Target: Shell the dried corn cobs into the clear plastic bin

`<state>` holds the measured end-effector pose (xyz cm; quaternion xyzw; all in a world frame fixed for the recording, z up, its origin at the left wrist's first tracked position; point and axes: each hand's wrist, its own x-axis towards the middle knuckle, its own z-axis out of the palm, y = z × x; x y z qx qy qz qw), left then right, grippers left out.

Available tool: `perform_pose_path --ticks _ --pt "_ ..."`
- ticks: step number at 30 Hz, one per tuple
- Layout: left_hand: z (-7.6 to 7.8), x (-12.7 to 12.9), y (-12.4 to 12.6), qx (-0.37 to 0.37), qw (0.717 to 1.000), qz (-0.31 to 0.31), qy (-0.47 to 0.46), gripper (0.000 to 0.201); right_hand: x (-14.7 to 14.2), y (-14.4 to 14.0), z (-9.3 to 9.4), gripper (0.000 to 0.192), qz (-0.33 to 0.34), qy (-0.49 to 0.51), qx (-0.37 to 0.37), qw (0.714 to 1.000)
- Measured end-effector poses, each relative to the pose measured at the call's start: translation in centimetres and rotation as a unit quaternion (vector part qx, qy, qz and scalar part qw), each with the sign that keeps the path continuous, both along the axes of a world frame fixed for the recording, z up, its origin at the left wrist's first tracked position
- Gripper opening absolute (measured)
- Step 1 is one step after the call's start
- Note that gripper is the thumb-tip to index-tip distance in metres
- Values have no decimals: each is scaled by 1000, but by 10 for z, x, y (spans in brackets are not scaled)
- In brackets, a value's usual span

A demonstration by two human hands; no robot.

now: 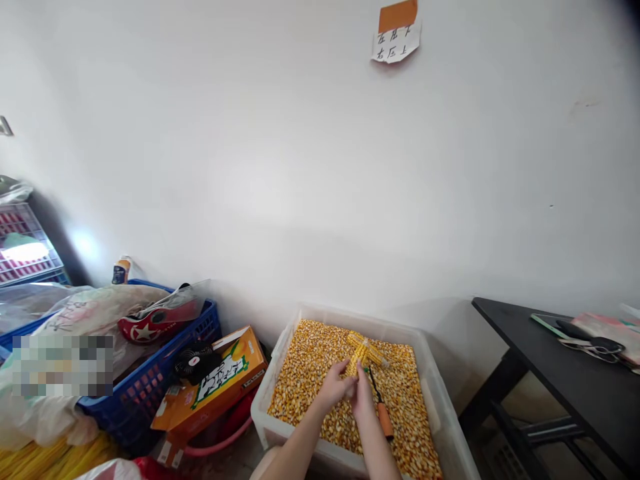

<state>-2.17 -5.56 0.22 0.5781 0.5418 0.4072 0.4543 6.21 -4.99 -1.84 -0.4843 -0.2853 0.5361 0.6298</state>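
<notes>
A clear plastic bin (280,353) full of loose yellow corn kernels sits on the floor by the wall. Over the kernels my left hand (334,385) and my right hand (361,395) meet on a corn cob (356,359), which points away from me toward the wall. Another cob (377,359) lies on the kernels just right of it. A screwdriver with an orange handle (384,419) rests on the kernels beside my right hand, its dark shaft pointing toward the cobs. Whether my right hand touches the screwdriver I cannot tell.
Left of the bin lie an orange carton (220,387) with a small black fan (193,363) and a blue crate (150,380) holding bags and a red shoe. A black table (560,373) with scissors (593,345) stands at right. A white wall rises behind.
</notes>
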Motion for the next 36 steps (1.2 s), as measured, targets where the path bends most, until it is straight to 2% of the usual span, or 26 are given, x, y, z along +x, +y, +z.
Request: perform_pose_path --ticks 2,3,6,7,9,13,19,25,31,36 --pt "-2 0 4 -43 996 23 -79 48 3 0 2 42 42 54 -23 997" --pt "-3 -1 7 -45 992 55 -100 49 3 0 2 43 67 69 -36 995" --pt "-9 -4 14 -20 974 169 -147 62 -4 -2 1 46 133 57 -53 988" --pt "-11 -6 15 -24 967 187 -173 66 -7 -3 1 46 150 44 -52 986" --pt "-14 -9 15 -47 956 184 -222 66 -12 -6 -1 48 162 -5 -37 986" --pt "-19 -13 11 -76 946 168 -266 60 -20 -12 -6 56 144 -139 -14 980" --pt "-20 -14 11 -104 936 204 -267 60 -29 -23 -8 57 141 -287 16 947" --pt "-12 -12 14 -105 931 221 -270 56 -29 -22 2 50 116 -280 0 953" --pt "-1 -14 15 -87 920 235 -303 45 -30 -17 11 50 104 -252 56 961" --pt "5 -17 12 -54 907 237 -345 45 -29 -18 7 49 124 -259 80 955"
